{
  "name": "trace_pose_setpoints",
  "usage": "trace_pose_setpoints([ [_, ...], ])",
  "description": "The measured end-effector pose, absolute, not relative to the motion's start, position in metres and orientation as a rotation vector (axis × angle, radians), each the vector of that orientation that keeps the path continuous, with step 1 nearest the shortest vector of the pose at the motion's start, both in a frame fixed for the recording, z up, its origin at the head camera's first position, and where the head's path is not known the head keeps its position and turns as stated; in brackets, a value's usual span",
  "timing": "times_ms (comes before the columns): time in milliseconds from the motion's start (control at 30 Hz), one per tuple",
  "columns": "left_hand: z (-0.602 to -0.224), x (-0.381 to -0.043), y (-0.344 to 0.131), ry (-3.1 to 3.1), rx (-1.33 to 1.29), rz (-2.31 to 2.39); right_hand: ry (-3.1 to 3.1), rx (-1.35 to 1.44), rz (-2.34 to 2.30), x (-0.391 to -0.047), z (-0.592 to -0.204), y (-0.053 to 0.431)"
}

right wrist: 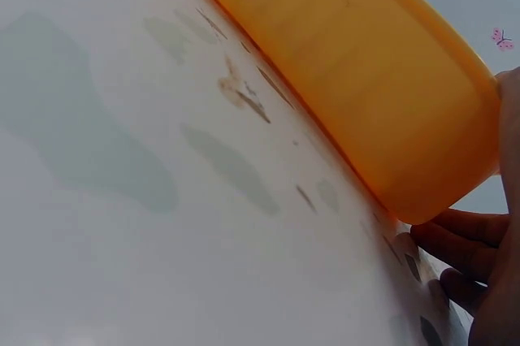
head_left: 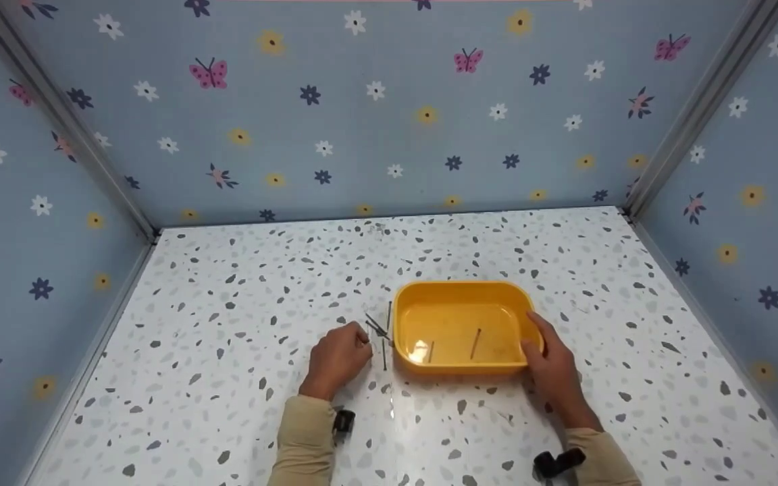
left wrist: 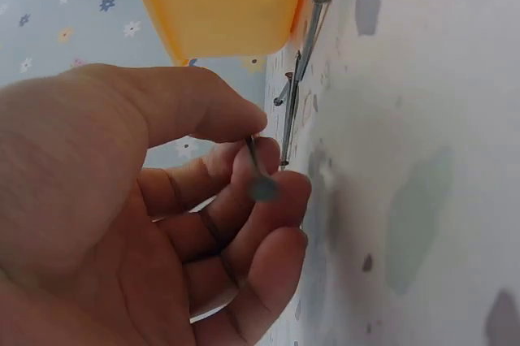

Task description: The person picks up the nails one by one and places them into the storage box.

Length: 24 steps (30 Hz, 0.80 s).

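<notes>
My left hand [head_left: 338, 358] is low over the table, just left of a yellow plastic container [head_left: 463, 290]. In the left wrist view its thumb and fingers pinch a thin metal nail [left wrist: 262, 187], flat head showing and blurred. Several loose nails [head_left: 384, 354] lie between that hand and the container's left wall, some crossing one another. Two more nails [head_left: 476, 343] rest inside on the container's floor. My right hand [head_left: 554, 368] grips the container's right end, thumb over the rim and fingers along the outer wall.
The white speckled table [head_left: 227, 378] is enclosed by blue panels [head_left: 389, 135] printed with flowers and butterflies, at the back and both sides. Grey metal posts stand in the two back corners. Black straps [head_left: 558, 464] sit on both sleeved wrists.
</notes>
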State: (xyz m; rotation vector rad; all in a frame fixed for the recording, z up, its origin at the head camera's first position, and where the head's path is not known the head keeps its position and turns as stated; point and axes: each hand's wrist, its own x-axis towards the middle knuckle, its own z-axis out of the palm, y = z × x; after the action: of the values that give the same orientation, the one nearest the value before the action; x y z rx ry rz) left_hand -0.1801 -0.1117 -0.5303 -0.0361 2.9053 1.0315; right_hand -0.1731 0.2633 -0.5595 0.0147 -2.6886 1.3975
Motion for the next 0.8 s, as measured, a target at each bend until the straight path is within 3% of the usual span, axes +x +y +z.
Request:
trace_pose_setpoints([
  [800,-0.5250,-0.1821,-0.1183,2.818,-0.095,1.213,-2.656,0.037,1.410,-0.1752,-0.5618,0.2619],
])
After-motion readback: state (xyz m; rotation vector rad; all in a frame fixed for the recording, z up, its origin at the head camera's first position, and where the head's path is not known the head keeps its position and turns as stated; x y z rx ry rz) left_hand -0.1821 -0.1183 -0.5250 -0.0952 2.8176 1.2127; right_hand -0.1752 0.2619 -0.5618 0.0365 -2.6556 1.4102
